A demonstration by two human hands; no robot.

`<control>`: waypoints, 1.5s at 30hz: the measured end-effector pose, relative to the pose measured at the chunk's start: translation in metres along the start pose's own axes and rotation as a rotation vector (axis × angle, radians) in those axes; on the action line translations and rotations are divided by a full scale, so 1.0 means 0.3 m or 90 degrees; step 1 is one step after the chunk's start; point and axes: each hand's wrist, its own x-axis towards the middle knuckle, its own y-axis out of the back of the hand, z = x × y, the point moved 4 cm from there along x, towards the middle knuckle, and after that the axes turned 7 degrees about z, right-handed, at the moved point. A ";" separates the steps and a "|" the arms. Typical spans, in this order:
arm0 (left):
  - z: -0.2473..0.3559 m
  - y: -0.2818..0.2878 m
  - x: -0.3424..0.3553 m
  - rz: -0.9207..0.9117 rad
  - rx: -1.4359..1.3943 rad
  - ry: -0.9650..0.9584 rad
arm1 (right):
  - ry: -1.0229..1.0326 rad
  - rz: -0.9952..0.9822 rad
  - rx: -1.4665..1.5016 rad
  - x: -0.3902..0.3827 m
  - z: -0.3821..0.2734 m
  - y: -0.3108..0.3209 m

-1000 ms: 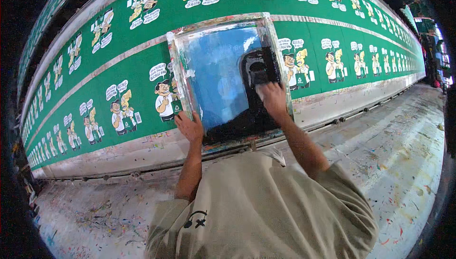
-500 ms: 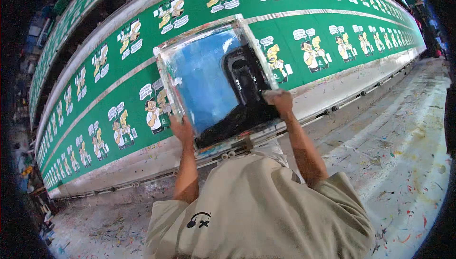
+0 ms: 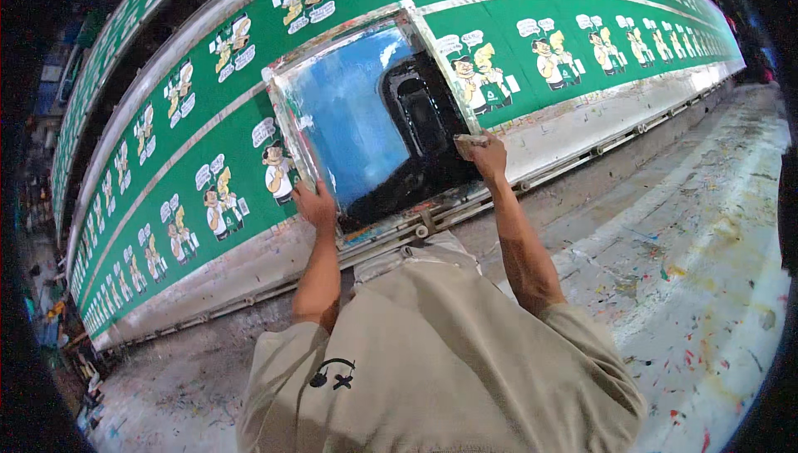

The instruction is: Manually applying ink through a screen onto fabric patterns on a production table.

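A screen-printing frame [image 3: 287,125] with pale, paint-stained bars lies over the near row of prints on a long green-covered table. Its mesh [image 3: 341,112] shows blue, with a wide pool of glossy black ink [image 3: 403,183] along the near and right parts. Inside the ink stands a dark elongated shape, coated black, whose kind I cannot make out. My left hand [image 3: 316,205] grips the frame's left bar near its lower corner. On the right side, my right hand [image 3: 486,156] is closed around a small pale block-like piece [image 3: 467,145] at the frame's right bar.
Green sheets [image 3: 532,104] printed with repeated cartoon pairs run along the table in two rows, split by a pale strip. A metal rail [image 3: 573,162] with stops follows the near edge. Another green-covered table [image 3: 125,29] stands beyond. Paint flecks spot the grey floor [image 3: 665,303].
The frame has shifted slightly left along the table and sits lower against it. The cartoon pair on its right now shows fully, while the left one is more covered. Both hands keep their holds.
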 end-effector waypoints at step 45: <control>0.164 -0.049 -0.005 -0.062 -0.256 0.095 | -0.017 -0.084 0.059 0.235 0.056 0.057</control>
